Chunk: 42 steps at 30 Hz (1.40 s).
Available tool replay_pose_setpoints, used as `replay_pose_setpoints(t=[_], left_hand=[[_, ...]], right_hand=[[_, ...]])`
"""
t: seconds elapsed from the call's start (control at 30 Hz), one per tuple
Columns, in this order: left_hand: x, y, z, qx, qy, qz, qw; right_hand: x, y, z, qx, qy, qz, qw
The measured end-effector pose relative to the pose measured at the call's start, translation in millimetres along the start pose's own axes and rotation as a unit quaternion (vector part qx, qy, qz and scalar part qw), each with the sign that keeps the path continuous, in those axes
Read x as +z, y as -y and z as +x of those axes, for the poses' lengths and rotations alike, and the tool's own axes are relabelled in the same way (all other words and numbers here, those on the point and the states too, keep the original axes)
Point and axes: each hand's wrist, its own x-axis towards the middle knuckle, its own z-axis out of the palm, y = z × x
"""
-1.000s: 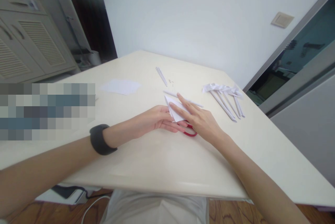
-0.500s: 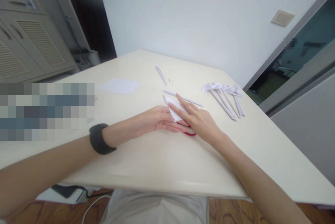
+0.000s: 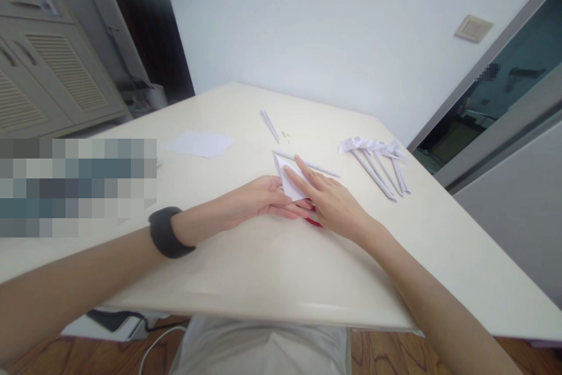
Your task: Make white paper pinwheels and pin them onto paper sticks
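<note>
Paper point(image 3: 290, 183) under fingers point(image 3: 293, 175) (pressed flat).

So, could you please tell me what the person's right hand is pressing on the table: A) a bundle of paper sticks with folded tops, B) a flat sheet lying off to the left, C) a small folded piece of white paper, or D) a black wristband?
C: the right hand lies flat with its fingers on the small folded white paper, which the left hand also touches, on the table.
</note>
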Motion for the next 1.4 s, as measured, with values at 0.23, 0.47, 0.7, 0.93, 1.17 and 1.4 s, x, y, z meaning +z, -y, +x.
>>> replay_pose_setpoints(t=[0.23,0.47,0.7,0.93,1.17,1.4], left_hand=[[1.0,-2,-1,-0.004,0.01,0.084,0.996],[8.3,7,1,0.015,0.02,0.099,0.995],[11.9,11,1,0.03,0.016,0.099,0.995],[3.3,15,4,0.017,0.011,0.107,0.994],[3.1,9,5,0.011,-0.051,0.15,0.987],[3.1,9,5,0.021,-0.061,0.167,0.984]], right_hand=[[-12,-3,-3,0.118,-0.019,0.32,0.94],[-10,-2,1,0.185,-0.014,0.432,0.882],[-10,10,0,0.22,0.035,0.477,0.85],[-10,2,1,0.262,-0.013,0.462,0.847],[-11,2,1,0.263,-0.012,0.488,0.832],[-11,2,1,0.266,-0.018,0.493,0.828]])
